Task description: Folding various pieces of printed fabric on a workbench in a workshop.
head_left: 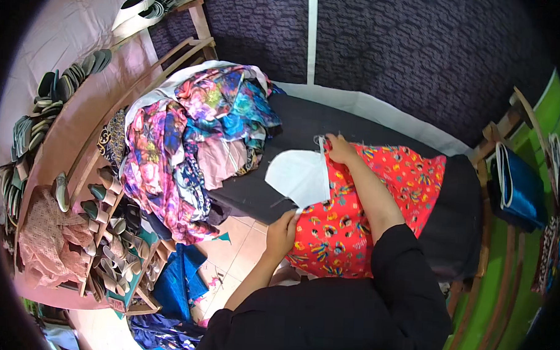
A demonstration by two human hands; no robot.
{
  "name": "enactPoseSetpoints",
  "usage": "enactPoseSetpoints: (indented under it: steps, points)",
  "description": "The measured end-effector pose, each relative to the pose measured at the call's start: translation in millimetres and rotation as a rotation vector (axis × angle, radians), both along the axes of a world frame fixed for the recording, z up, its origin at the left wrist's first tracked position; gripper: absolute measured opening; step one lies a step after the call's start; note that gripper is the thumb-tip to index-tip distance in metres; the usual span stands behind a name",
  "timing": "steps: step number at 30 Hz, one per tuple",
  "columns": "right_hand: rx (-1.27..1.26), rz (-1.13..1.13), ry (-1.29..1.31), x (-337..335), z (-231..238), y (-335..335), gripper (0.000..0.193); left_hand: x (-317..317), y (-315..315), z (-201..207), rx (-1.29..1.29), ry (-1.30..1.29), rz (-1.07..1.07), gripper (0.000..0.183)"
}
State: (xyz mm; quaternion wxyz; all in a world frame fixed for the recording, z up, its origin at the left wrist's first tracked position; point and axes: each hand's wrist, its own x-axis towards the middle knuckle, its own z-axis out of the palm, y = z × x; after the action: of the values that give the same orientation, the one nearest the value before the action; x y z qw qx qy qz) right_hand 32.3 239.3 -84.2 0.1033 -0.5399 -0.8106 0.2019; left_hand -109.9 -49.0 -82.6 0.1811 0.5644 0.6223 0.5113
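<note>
Both pinching red cloth (339, 239) edge: left hand (281, 234) near body, right hand (341, 150) outstretched.

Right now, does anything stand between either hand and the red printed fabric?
Nothing visible does. The left hand meets the red printed fabric at its left edge, the right hand at its upper left corner. The white piece lies along that edge between the hands, blocking neither.
</note>
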Motion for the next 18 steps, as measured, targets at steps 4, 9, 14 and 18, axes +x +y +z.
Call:
enactPoseSetpoints:
  steps: [4, 9, 14, 18]
  points:
    - [-0.089, 0.037, -0.106, -7, -6, 17, 0.051, -19, 8, 4, -0.125, 0.014, -0.061, 0.02]
    - [-0.116, 0.218, -0.216, 1, 17, 41, 0.029, -34, 17, -2, -0.15, 0.023, -0.081, 0.018]
    - [0.087, 0.084, -0.3, 17, 111, 88, 0.024, -61, 24, 9, -0.089, -0.003, -0.044, 0.014]
    - [0.225, -0.115, -0.316, 8, 145, 117, 0.026, -94, 29, 17, -0.261, -0.031, 0.004, 0.016]
